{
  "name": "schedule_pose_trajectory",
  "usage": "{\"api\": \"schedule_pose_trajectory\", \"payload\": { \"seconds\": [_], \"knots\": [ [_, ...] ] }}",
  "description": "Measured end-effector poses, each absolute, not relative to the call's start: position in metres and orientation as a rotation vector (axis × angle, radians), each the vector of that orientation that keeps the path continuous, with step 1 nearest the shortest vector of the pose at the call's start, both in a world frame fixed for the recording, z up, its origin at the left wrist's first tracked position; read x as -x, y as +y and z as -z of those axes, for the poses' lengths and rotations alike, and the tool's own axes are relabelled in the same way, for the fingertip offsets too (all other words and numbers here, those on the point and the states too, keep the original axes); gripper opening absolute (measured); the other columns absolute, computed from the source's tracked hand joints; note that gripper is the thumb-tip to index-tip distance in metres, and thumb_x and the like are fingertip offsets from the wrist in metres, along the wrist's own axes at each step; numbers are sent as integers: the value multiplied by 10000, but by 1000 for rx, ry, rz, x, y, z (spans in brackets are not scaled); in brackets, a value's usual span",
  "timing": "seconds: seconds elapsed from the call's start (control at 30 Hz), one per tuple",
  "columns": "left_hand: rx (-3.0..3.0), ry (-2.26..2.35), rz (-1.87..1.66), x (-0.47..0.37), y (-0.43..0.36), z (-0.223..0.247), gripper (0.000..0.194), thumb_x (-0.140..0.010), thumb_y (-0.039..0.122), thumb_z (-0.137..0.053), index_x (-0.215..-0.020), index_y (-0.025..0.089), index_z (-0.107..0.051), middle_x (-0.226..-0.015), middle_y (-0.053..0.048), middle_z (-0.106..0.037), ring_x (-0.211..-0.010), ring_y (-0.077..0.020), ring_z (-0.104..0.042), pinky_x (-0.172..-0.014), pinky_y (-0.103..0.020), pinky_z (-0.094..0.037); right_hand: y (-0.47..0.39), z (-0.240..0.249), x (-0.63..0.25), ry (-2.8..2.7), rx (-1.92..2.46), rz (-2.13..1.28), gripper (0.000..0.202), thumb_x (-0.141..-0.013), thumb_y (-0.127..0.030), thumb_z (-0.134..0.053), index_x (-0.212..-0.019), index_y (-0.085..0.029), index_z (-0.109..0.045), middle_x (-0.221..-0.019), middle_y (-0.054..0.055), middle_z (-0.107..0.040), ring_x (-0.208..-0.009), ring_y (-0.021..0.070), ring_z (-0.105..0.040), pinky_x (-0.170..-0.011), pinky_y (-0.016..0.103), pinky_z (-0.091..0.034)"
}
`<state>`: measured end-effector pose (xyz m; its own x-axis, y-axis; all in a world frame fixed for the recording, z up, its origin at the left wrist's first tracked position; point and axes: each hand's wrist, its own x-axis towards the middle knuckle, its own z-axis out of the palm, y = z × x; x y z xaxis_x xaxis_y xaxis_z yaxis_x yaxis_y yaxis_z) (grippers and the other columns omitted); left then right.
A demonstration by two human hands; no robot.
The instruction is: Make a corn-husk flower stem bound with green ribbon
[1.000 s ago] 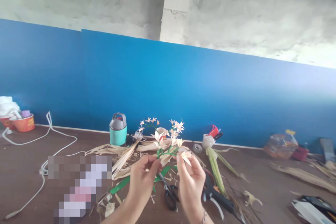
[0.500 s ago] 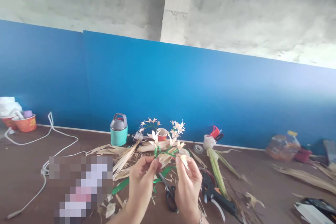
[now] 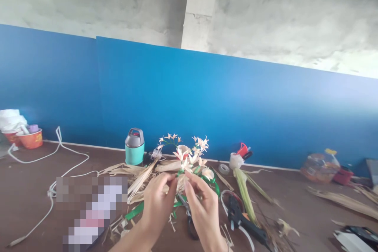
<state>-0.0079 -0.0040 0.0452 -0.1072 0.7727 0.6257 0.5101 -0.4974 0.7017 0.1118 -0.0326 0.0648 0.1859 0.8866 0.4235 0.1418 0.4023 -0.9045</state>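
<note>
My left hand (image 3: 158,197) pinches the green-wrapped stem of a spray of pale artificial flowers (image 3: 193,160), which look made of dried husk. Close beside it, my right hand (image 3: 203,204) has thumb and fingers closed at the base of a cream flower on the same spray; the exact grip point is hidden by the fingers. Under the hands lie scissors (image 3: 191,220) with black handles and a green ribbon strip (image 3: 134,211). A paper cup (image 3: 183,151) stands behind the blossoms, with another small flower sprig (image 3: 171,137) near it.
Dried husks (image 3: 144,179) litter the table. A black glue gun (image 3: 246,220), a tape roll (image 3: 223,168) and green stalks (image 3: 244,193) lie to the right. At the back stands a turquoise container (image 3: 134,152); a white cord (image 3: 71,149) runs along the left. A blue partition (image 3: 206,94) borders the table.
My right hand has moved left, from the spray's right side to beside my left hand. The blossoms near my fingers have shifted, and a green ribbon loop now shows at the right.
</note>
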Motion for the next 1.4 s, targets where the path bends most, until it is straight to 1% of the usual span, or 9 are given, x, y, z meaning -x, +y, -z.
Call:
{"api": "schedule_pose_trajectory", "payload": {
  "seconds": [0.27,0.4,0.5,0.6,0.73,1.0,1.2,1.3,1.4],
  "knots": [
    [-2154,1364,-1712,5,-5,-41,162,-855,231,-504,-764,208,-636,-716,-35,-696,-697,-193,-652,-655,-282,-489,-34,-67,-109,-1217,1006,-696,256,-804,-388,-594,-715,-149,-615,-517,-45,-425,-474,91,-358,-422,193,-339],
    [-2186,1378,-1717,7,-6,-44,144,-840,207,-508,-754,208,-624,-691,-26,-686,-670,-194,-646,-624,-285,-487,-36,-58,-108,-1369,1023,-507,216,-847,-301,-535,-944,-146,-651,-580,1,-572,-501,122,-489,-459,210,-417],
    [-2217,1392,-1695,9,-6,-45,131,-823,180,-506,-741,206,-605,-672,-21,-674,-646,-192,-638,-607,-288,-483,-34,-50,-109,-1573,1029,-137,320,-846,-190,-504,-1152,-165,-596,-794,73,-698,-646,178,-626,-585,268,-501],
    [-2273,1416,-1666,10,-6,-45,151,-816,159,-502,-686,207,-562,-634,-12,-641,-622,-184,-617,-596,-286,-466,-32,-47,-110,-1739,1013,141,462,-837,-111,-469,-1291,-197,-489,-949,97,-714,-774,215,-667,-676,327,-515],
    [-2424,1410,-1663,10,-6,-45,241,-846,145,-452,-616,209,-486,-590,-8,-586,-568,-167,-568,-573,-283,-427,-30,-53,-115,-1896,1029,173,547,-833,-74,-406,-1365,-198,-396,-894,83,-727,-707,202,-676,-622,305,-509],
    [-2543,1489,-1547,11,0,-47,273,-852,147,-428,-593,208,-489,-552,-4,-574,-522,-161,-547,-524,-273,-386,-27,-54,-118,-1981,1140,202,533,-803,-59,-371,-1323,-150,-434,-730,53,-710,-579,187,-644,-562,278,-469],
    [-2443,1601,-1756,23,10,-54,202,-832,160,-475,-667,204,-583,-626,-5,-650,-592,-162,-595,-589,-275,-419,-28,-59,-122,-1780,1167,260,217,-876,-157,-418,-1000,-164,-596,-678,35,-670,-551,160,-616,-559,253,-453],
    [-2554,1571,-1874,28,12,-55,165,-833,141,-493,-721,190,-604,-655,-20,-669,-613,-171,-611,-634,-294,-432,-26,-71,-133,-1697,1199,342,175,-878,-195,-449,-924,-182,-618,-791,68,-656,-704,190,-620,-660,298,-473],
    [-2722,1441,-1844,31,13,-56,146,-828,102,-487,-811,170,-615,-695,-32,-680,-647,-176,-627,-664,-305,-444,-22,-84,-147,-1672,1249,491,164,-839,-214,-516,-942,-196,-644,-1033,124,-622,-955,278,-568,-824,456,-443]
  ]
}}
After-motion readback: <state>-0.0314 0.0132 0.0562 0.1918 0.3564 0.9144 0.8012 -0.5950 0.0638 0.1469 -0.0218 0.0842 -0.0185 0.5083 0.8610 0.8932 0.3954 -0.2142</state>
